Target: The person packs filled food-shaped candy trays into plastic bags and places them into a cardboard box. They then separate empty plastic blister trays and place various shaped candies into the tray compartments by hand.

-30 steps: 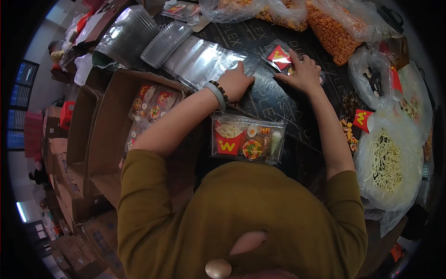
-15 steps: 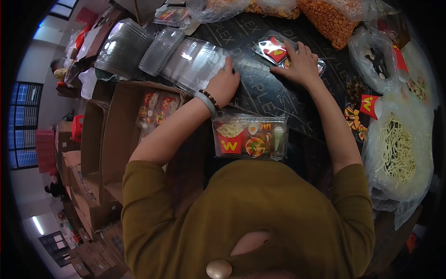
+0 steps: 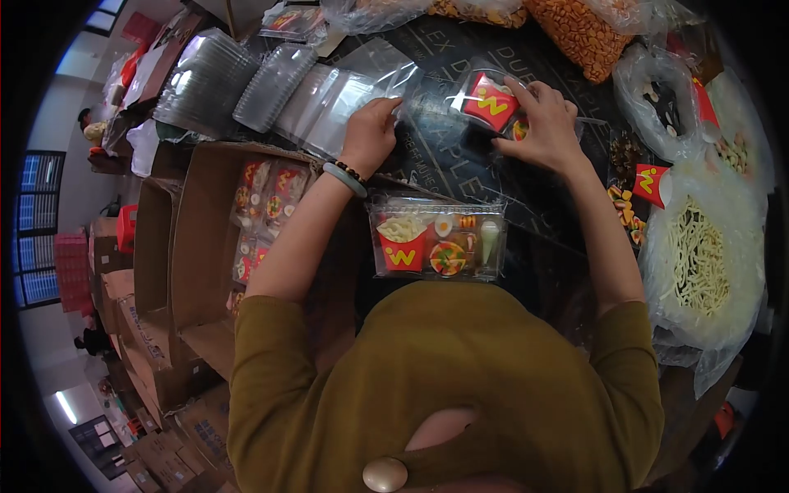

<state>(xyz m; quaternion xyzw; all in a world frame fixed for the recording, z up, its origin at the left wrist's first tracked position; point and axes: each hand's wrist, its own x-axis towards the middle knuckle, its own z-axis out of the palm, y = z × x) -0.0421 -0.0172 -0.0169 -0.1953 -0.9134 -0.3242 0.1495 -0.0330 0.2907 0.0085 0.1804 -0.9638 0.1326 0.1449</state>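
Note:
My left hand is closed in a pinch at the edge of a clear plastic bag, whose far side stands up from the stack of flat bags. My right hand grips a clear plastic tray from its right side. In that tray lies a red toy fries box with a yellow mark; my fingers cover part of the other contents. Close to my body rests a packed clear bag showing a red fries box, a pizza, an egg and an ice cream piece.
Stacked clear trays stand at the back left, beside smaller nested trays. An open cardboard box on the left contains packed sets. Orange pieces fill a bag at the back; toy fries fill another at right.
My left hand has drawn back slightly and closed on a bag, raising it from the stack. My right hand has tilted the tray up, and its fries box now faces me more.

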